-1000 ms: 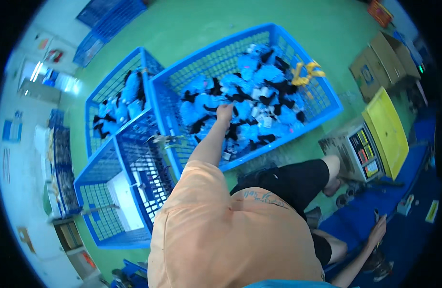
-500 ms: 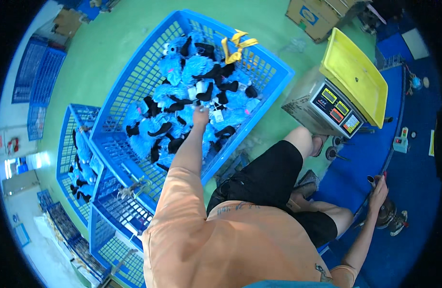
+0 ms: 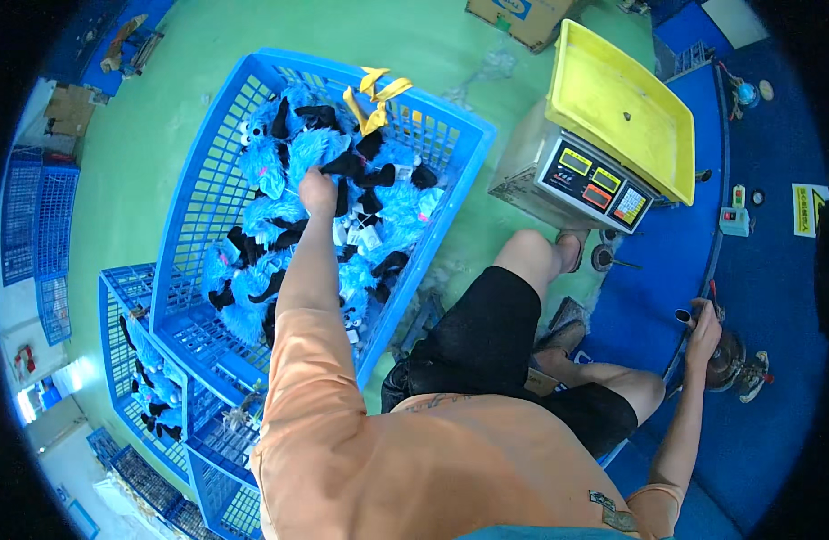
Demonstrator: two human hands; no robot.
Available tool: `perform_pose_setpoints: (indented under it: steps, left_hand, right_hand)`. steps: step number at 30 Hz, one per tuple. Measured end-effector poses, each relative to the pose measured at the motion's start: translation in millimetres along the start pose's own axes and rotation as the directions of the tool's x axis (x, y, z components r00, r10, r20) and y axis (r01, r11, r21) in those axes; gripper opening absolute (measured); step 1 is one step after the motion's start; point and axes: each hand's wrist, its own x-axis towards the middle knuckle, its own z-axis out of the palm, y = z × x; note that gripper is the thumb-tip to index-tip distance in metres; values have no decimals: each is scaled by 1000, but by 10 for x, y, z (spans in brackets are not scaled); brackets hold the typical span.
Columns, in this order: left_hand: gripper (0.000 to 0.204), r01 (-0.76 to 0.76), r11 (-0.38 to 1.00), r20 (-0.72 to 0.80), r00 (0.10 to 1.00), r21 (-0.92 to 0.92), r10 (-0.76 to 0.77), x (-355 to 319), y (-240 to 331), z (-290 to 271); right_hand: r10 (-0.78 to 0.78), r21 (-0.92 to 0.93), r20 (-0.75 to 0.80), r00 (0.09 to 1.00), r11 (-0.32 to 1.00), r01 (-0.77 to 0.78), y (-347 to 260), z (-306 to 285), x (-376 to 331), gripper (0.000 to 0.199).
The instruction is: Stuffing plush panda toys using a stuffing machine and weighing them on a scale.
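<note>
Fluffy blue plush toys [image 3: 311, 148] with black hands and feet and white tags fill a big blue plastic basket [image 3: 392, 337] in front of me on the left. My left hand [image 3: 318, 192] reaches into the far half of the pile, its fingers closed on a plush toy by a black limb. On the right, my right hand [image 3: 705, 333] is curled around a thin red-tipped tool [image 3: 713, 290], mostly hidden by the fingers. Just beside that hand is the open end of a metal tube [image 3: 684, 316].
A yellow strap [image 3: 375, 99] hangs on the basket's far rim. A scale [image 3: 594, 184] with a yellow tray [image 3: 617, 103] stands ahead right, beside the blue bench [image 3: 653, 261]. More blue baskets [image 3: 117, 351] stand at the left. A cardboard box [image 3: 518, 20] lies at the back.
My left hand has moved from the middle of the pile to toys farther back and left. The whole view has turned slightly. My right hand stays by the metal tube.
</note>
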Motion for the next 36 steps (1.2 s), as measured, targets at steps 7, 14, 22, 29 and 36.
perform_pose_setpoints:
  steps: [7,14,22,29,36]
  left_hand:
    - [20,-601,796,-611,655,-67,444,-489,647,-1009]
    - [18,-514,119,-446,821,-850,357,-1856,1760,-2246]
    - [26,-47,-157,-132,795,-987,592,-3146,2429,-2419]
    - [31,89,-77,-5,620,-993,785,-3570,2757,-2191]
    - [34,0,45,35,634,-999,773,-3688,3079,-1898]
  right_hand:
    - [-50,-15,-112,992,999,49,-456,104,-83,41]
    - [-236,626,86,968,769,132,-1900,789,-272,21]
    - [-308,923,293,905,337,-185,-2102,1223,-404,38]
    - [-256,887,385,887,368,-279,-1539,1044,-578,35]
    - [-5,976,34,999,215,-32,-1278,785,-600,28]
